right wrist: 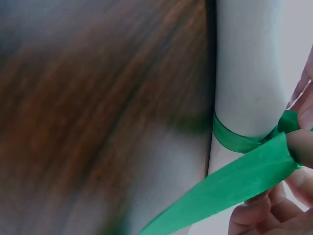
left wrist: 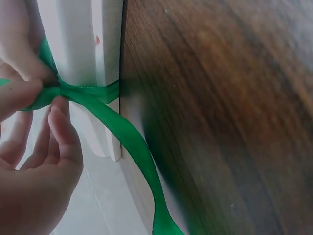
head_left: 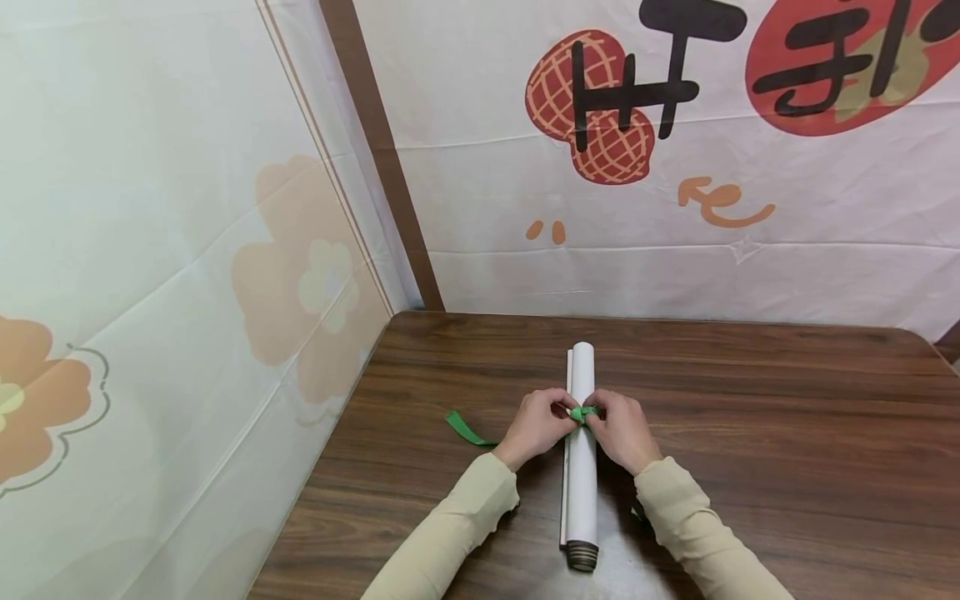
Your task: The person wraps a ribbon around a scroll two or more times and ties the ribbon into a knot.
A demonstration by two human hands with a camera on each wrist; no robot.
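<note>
A white rolled sheet (head_left: 582, 492) lies lengthwise on the brown wooden table, with a dark striped inner layer at its near end. Around its middle runs a green ribbon (left wrist: 102, 92), gathered into a knot or loop on top. My left hand (head_left: 536, 425) pinches the ribbon from the left side with thumb and fingertips. From the right, my right hand (head_left: 622, 427) pinches the ribbon close to the same spot. One ribbon tail (head_left: 467, 429) trails left on the table; in the right wrist view another green length (right wrist: 234, 191) slants down to the left.
The wooden table (head_left: 787, 433) extends to both sides of the roll. White printed cloth (head_left: 465, 192) hangs behind the table's far edge, and a second cloth panel (head_left: 165, 250) with orange flowers stands along the left.
</note>
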